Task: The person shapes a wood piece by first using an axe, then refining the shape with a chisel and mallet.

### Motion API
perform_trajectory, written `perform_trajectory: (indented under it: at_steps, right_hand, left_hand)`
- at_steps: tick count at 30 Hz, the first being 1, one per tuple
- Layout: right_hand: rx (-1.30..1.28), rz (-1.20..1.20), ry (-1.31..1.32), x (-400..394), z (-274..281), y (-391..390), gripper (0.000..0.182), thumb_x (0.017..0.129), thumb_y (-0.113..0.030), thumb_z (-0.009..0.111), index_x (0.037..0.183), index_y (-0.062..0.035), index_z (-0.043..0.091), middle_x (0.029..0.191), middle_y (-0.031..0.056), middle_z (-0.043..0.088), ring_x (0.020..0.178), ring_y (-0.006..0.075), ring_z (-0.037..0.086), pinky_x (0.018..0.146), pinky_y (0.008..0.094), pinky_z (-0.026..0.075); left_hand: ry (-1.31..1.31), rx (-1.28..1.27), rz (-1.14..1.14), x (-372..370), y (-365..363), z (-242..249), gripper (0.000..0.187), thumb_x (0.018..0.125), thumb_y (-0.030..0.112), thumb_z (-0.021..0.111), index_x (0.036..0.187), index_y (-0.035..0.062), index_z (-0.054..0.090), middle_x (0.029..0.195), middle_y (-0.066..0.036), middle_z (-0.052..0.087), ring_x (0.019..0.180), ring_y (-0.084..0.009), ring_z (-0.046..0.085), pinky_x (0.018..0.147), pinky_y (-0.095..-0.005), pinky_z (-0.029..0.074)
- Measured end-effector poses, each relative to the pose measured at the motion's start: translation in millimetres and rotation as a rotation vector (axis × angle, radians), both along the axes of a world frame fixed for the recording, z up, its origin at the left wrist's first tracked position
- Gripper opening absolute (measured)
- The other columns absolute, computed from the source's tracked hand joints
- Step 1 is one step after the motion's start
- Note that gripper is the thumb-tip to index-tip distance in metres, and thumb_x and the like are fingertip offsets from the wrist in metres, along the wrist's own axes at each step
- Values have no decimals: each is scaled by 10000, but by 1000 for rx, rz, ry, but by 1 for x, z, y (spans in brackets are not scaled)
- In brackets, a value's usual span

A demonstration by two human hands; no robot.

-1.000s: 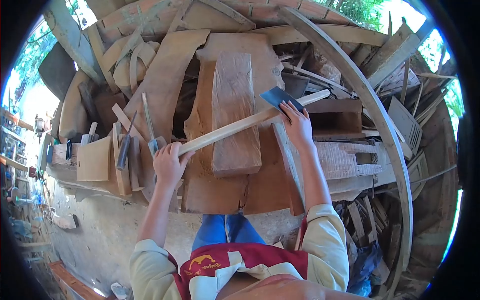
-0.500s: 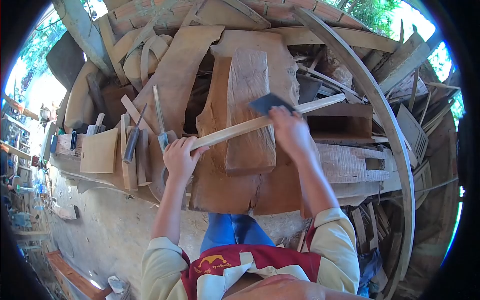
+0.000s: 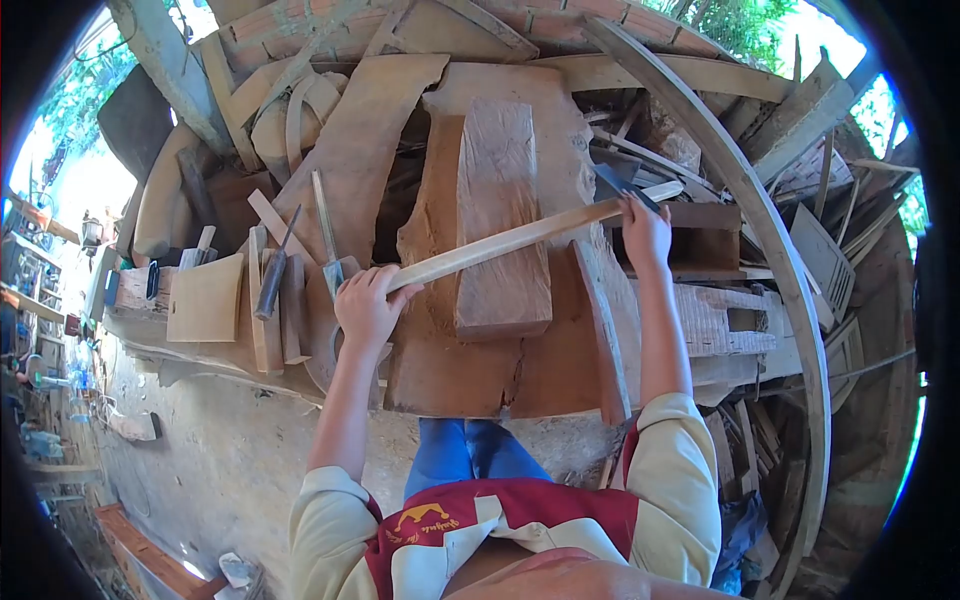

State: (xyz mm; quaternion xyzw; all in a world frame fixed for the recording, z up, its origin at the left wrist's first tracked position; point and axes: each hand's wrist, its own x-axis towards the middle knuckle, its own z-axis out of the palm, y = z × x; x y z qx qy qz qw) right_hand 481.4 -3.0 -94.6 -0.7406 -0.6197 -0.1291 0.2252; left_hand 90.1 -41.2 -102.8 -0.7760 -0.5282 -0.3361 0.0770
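Note:
A long pale wooden strip (image 3: pixel 510 237) slants across the bench, rising to the right. My left hand (image 3: pixel 368 310) is closed around its lower left end. Near the strip's other end, my right hand (image 3: pixel 647 235) grips a dark sheet of sandpaper (image 3: pixel 613 181) against the wood; the fingers partly hide the contact. Beneath the strip lies a thick wooden block (image 3: pixel 500 300), over which the strip passes. To the left of my left hand are a chisel (image 3: pixel 326 230) and a dark-handled pointed tool (image 3: pixel 272 285).
Broad planks form the worktop (image 3: pixel 440 385), with a narrow board (image 3: pixel 601 330) lying along its right part. A curved timber (image 3: pixel 760 190) arcs down the right side. Wood offcuts (image 3: pixel 267 310) stand at the left, beside a thin flat board (image 3: pixel 205 298). Scrap wood is piled at the right.
My right hand has slid the sandpaper rightward along the strip, from over the block to near the far end. My left hand keeps its hold, almost unmoved.

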Motion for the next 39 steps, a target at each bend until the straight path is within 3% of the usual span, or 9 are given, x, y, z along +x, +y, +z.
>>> perform_trajectory:
  at_steps: [6,13,23,24,27,29,30,36,39]
  right_hand:
    - [67,178,22,-56,-16,-4,165,819,-122,488,930,-55,589,910,116,631,892,254,600,875,473,377]
    - [73,663,68,-133,1,-49,210,807,-115,487,986,-122,597,998,28,625,976,164,577,984,623,126]
    - [-74,-118,-68,3,-1,8,265,876,-152,348,972,-108,591,960,95,624,846,279,611,976,629,112]
    - [-243,-66,1,-21,16,1,256,863,-133,353,949,-113,594,940,95,626,841,280,611,975,632,114]
    - [61,311,-47,-93,-13,-12,224,837,-108,382,926,-104,588,878,82,637,824,257,617,970,622,162]
    - [-87,466,23,-143,-2,-38,203,818,-167,486,976,-87,586,894,77,641,833,193,626,970,618,180]
    - [72,585,57,-158,-11,-42,206,807,-208,531,975,-108,594,914,64,645,861,164,625,983,606,165]
    - [-29,424,33,-77,-1,-15,232,849,-213,480,1049,-166,588,890,46,649,816,208,626,1013,556,138]
    - [-180,115,29,-23,15,19,268,899,-297,379,953,-138,590,807,104,639,801,279,608,975,563,197]
  left_hand:
    - [24,-35,-9,-2,4,-3,332,622,381,704,782,114,587,696,1,594,666,-188,584,596,-324,439]
    - [-27,-87,-24,-5,1,-15,342,614,354,714,835,109,622,720,-14,603,684,-193,590,608,-330,445]
    - [6,-11,-9,0,3,3,357,613,353,717,863,109,642,701,-12,601,651,-190,581,610,-311,452]
    - [22,-21,-5,0,2,4,345,620,346,715,863,111,642,707,-10,602,662,-191,583,621,-315,451]
    - [5,-38,13,3,-1,2,326,637,332,710,866,112,638,728,-11,605,694,-193,585,647,-322,447]
    - [11,-38,17,3,-3,2,320,637,323,714,860,110,632,738,-8,609,702,-190,589,636,-324,441]
    - [17,-36,17,3,-4,1,313,636,313,718,855,108,626,747,-6,612,709,-187,592,626,-327,434]
    - [-15,2,68,8,-13,-2,337,624,345,712,861,119,632,724,-1,618,687,-184,595,629,-319,453]
    - [-28,33,49,5,-11,-7,352,602,347,722,856,121,632,723,3,628,667,-180,599,608,-314,457]
